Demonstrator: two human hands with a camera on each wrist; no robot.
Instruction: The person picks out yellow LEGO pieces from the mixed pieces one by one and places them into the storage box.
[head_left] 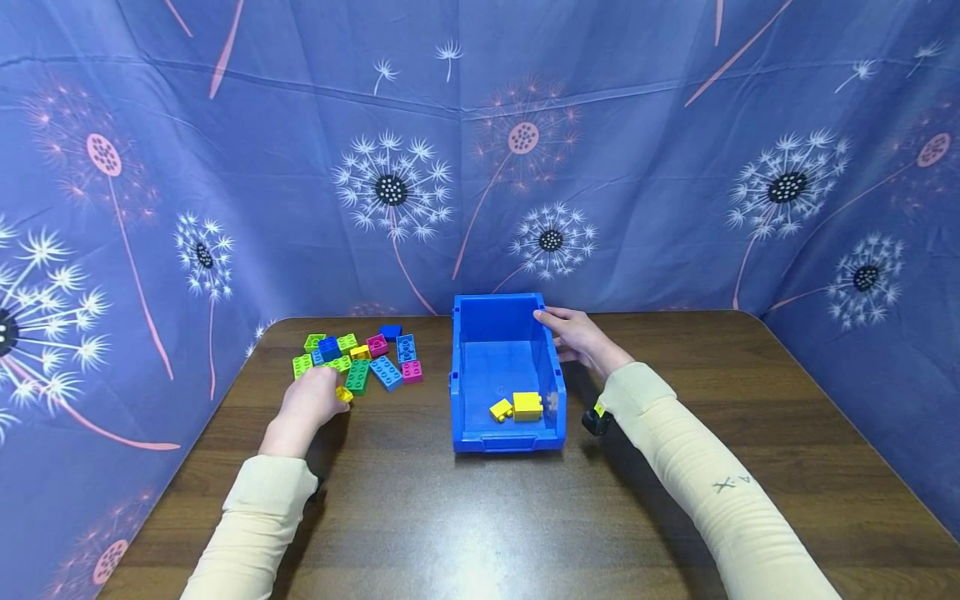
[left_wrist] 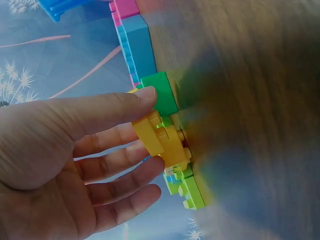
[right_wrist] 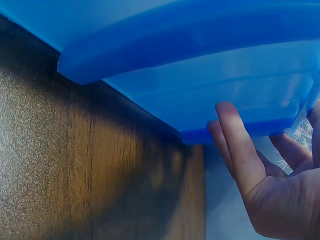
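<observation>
At the near edge of a brick pile, my left hand (head_left: 315, 395) pinches a yellow brick (head_left: 344, 394) between thumb and fingers. In the left wrist view that yellow brick (left_wrist: 149, 134) overlaps a green brick (left_wrist: 162, 92) and lime bricks behind it. My right hand (head_left: 587, 340) grips the right wall of a blue bin (head_left: 495, 318), thumb over the rim and fingers along the outside. From the right wrist, two fingers (right_wrist: 240, 142) show beside the bin's outer wall (right_wrist: 200, 75). Inside the bin lie a larger yellow brick (head_left: 527, 407) and a smaller yellow brick (head_left: 500, 410).
The pile at the table's back left holds several blue, lime, pink and green bricks, among them a dark green brick (head_left: 357, 377) and a light blue brick (head_left: 386, 373). A patterned blue cloth (head_left: 465, 167) hangs behind the wooden table (head_left: 420, 517).
</observation>
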